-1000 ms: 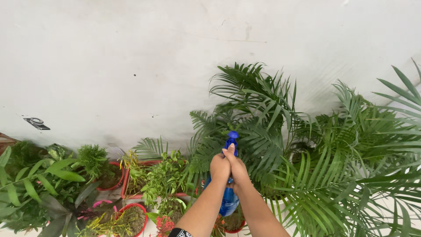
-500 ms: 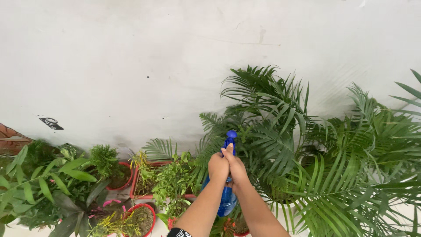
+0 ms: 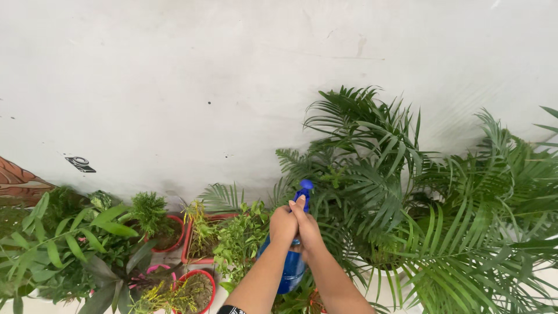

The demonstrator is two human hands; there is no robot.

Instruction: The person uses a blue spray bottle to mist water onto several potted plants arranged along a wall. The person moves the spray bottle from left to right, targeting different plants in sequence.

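Note:
Both my hands wrap the neck of a blue spray bottle point(image 3: 289, 270) held out in front of me. My left hand point(image 3: 282, 225) grips it from the left and my right hand point(image 3: 308, 229) from the right, one finger stretched up along the blue nozzle point(image 3: 304, 187). The nozzle points toward a tall palm plant point(image 3: 360, 168) against the wall. A dark band shows on my left wrist at the bottom edge.
A pale wall point(image 3: 203, 75) fills the upper half. Along its foot stand several potted plants: red round pots point(image 3: 195, 278), a red rectangular planter point(image 3: 192, 244), broad-leaf greenery point(image 3: 64, 244) on the left and dense palms point(image 3: 494, 221) on the right.
My hands and the bottle have dropped slightly and drifted left in view. The camera has panned left, showing more of the left-hand plants and wall.

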